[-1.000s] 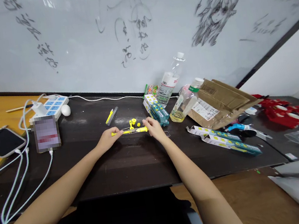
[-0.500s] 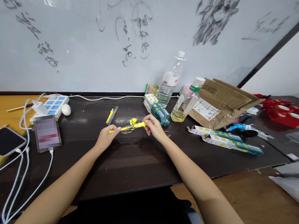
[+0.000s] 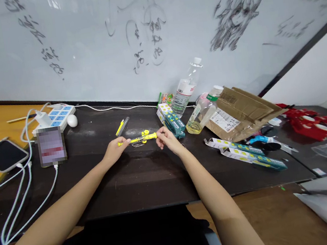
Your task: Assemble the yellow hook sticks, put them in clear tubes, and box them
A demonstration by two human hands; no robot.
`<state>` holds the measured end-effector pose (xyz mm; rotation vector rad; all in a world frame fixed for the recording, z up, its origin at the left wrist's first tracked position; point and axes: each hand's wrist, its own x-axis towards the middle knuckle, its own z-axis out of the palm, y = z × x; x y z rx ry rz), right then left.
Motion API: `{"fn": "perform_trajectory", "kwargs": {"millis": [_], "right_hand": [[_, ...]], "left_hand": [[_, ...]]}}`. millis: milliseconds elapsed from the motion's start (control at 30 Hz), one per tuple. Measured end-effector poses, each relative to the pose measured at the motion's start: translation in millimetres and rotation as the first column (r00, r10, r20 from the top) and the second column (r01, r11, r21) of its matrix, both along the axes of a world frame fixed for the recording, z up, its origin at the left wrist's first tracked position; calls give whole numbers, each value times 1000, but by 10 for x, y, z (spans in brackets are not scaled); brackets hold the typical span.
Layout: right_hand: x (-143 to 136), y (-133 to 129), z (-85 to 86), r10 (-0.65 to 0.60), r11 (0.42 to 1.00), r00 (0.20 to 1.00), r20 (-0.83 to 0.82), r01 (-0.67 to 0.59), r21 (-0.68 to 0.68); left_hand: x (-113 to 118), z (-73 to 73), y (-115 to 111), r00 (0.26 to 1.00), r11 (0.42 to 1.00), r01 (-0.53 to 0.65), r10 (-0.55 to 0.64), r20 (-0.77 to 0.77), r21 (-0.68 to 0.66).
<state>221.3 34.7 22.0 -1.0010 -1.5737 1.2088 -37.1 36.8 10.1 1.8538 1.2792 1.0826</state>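
A slim yellow pen-like stick (image 3: 138, 139) with a see-through middle lies level between my hands, just above the dark desk. My left hand (image 3: 114, 150) is closed on its left end, thumb and fingers pinching it. At the right end, the fingertips of my right hand (image 3: 166, 138) pinch the yellow tip. Just behind the stick are small yellow pieces (image 3: 145, 132), and thin wire-like bits (image 3: 137, 144) show below it. Farther back lies a clear tube (image 3: 124, 125) beside a yellow piece (image 3: 119, 128).
A green and white box (image 3: 172, 120), a water bottle (image 3: 183, 93) and a bottle with yellow liquid (image 3: 202, 114) stand right of my hands. Farther right are opened long boxes (image 3: 253, 156) and a cardboard parcel (image 3: 235, 111). Leftward sit a power strip (image 3: 56, 117), cables and phones (image 3: 5, 155).
Both hands and the stick have shifted slightly left in view. My right hand's fingers sit a little farther out on the stick's right end.
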Motion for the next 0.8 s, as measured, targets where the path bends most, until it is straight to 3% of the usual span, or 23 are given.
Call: {"fn": "perform_trajectory", "kwargs": {"millis": [800], "right_hand": [[14, -10, -4, -94, 993, 986, 134, 83, 85]], "left_hand": [[26, 50, -48, 1000, 1000, 20, -20, 2, -6]]}}
